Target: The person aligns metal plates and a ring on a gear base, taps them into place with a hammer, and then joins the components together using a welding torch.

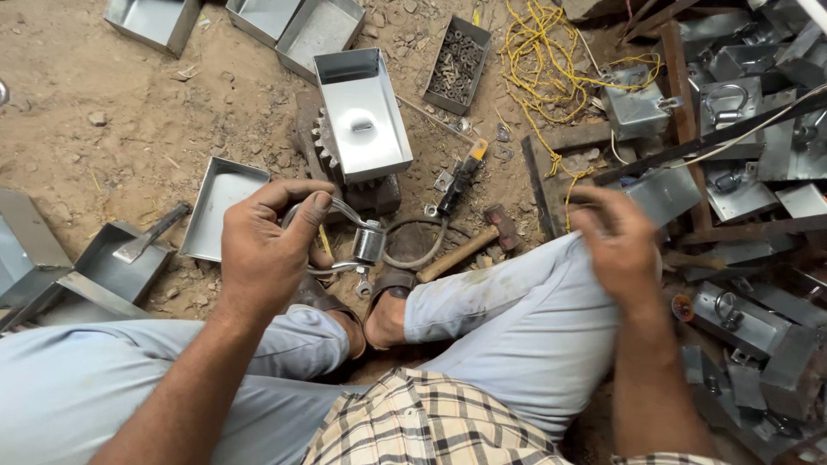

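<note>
My left hand [263, 250] grips a bent metal handle loop [345, 237], fingers curled over it, thumb on top; its small metal cylinder [369, 243] sits just right of my thumb. Straight ahead of that hand an open metal box [362, 116] rests on a gear block [326, 146]. My right hand [616, 245] is blurred, fingers bent at a folded metal piece [663, 194]; can't tell if it grips. A hammer [469, 245] lies between my hands, a tray of washers [457, 65] further ahead.

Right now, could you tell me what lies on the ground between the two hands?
In the head view, a wooden-handled hammer lies between the left hand and right hand.
</note>
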